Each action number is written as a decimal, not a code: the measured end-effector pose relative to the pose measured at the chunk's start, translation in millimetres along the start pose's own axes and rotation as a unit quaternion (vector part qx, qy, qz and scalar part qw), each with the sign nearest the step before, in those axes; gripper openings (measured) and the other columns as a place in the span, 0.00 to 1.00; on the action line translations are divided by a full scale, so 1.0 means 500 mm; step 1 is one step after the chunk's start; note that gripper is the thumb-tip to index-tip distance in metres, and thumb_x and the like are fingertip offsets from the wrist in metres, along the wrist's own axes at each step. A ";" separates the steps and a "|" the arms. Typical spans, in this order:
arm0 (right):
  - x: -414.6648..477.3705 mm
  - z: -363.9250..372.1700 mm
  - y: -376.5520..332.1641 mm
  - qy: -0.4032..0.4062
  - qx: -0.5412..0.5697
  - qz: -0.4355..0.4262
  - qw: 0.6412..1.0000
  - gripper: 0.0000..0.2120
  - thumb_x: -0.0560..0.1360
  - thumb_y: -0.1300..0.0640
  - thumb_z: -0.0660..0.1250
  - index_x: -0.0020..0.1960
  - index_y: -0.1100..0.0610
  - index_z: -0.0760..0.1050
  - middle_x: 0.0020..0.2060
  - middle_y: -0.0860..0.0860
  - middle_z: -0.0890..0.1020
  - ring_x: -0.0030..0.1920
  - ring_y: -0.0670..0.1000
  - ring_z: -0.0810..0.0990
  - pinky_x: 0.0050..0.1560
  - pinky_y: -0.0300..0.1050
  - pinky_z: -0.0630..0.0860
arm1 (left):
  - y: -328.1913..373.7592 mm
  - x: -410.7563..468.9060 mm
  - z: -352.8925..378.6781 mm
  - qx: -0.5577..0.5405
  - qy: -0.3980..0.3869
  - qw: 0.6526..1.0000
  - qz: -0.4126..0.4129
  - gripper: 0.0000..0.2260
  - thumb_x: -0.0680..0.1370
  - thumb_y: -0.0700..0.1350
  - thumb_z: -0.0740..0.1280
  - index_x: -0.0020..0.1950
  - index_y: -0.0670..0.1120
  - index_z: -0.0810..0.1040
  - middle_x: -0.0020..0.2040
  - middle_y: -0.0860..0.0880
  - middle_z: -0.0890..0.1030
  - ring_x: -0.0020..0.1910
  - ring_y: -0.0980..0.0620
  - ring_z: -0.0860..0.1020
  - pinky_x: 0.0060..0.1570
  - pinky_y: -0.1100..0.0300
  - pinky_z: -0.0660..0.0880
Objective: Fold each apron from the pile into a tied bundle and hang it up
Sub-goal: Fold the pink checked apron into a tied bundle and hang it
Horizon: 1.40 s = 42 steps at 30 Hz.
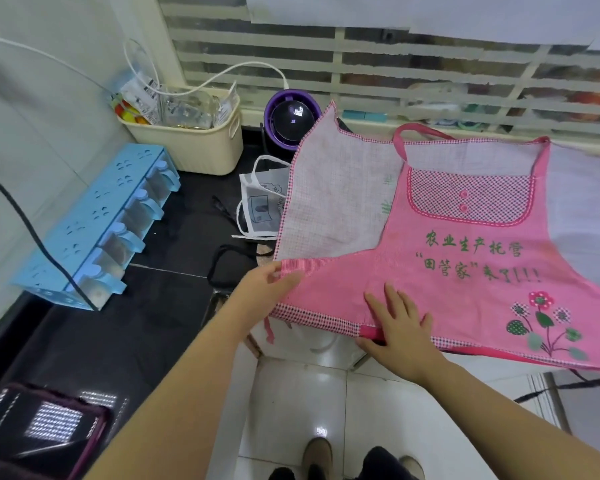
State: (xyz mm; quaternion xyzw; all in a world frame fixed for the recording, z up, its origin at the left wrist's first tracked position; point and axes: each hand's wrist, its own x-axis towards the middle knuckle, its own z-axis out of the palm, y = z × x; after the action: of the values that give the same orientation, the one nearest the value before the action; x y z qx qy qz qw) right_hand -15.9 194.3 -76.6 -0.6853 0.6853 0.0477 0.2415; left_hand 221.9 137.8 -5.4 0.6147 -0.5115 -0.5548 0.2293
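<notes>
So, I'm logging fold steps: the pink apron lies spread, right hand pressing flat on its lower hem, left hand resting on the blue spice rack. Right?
No: the head view shows the left hand holding the folded left edge of the pink apron, not the blue spice rack. The rest is right.

we see pink apron [361,271], green lettering [471,245], checked trim [319,318], dotted pocket [468,199], blue spice rack [94,223], cream basket [187,143], purple appliance [291,116], black counter [174,306]

A pink cotton apron [465,271] with green lettering lies spread at a black counter's [174,237] edge. The left hand [267,289] holds its folded left corner; the right hand [400,327] presses flat on the hem.
</notes>
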 end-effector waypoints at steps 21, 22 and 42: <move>0.054 -0.036 -0.039 0.050 0.039 0.025 0.998 0.23 0.74 0.44 0.66 0.66 0.50 0.70 0.66 0.53 0.66 0.67 0.55 0.65 0.66 0.58 0.66 | 0.111 0.095 -0.118 0.529 0.213 0.813 0.117 0.15 0.78 0.42 0.63 0.60 0.58 0.79 0.71 0.50 0.67 0.72 0.43 0.57 0.71 0.35 0.44; 0.056 -0.036 -0.034 0.050 0.044 0.017 0.998 0.22 0.74 0.45 0.66 0.66 0.51 0.71 0.66 0.53 0.67 0.67 0.55 0.64 0.65 0.57 0.67 | 0.089 0.089 -0.105 0.515 0.219 0.822 0.107 0.16 0.77 0.42 0.64 0.62 0.56 0.78 0.73 0.48 0.64 0.74 0.43 0.55 0.71 0.35 0.44; -0.135 0.019 0.315 0.306 0.111 0.176 0.929 0.23 0.65 0.72 0.71 0.60 0.64 0.77 0.63 0.65 0.73 0.63 0.67 0.69 0.64 0.61 0.66 | -0.051 0.069 0.346 0.584 -0.112 0.697 0.400 0.29 0.74 0.46 0.69 0.74 0.52 0.64 0.77 0.45 0.58 0.76 0.44 0.58 0.73 0.38 0.47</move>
State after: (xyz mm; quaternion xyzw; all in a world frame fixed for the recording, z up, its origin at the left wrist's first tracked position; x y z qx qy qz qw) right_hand -168.7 268.8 -99.8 -0.5036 0.8366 -0.1994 0.0821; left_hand 68.0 166.2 -91.1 0.2961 -0.9523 -0.0650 -0.0349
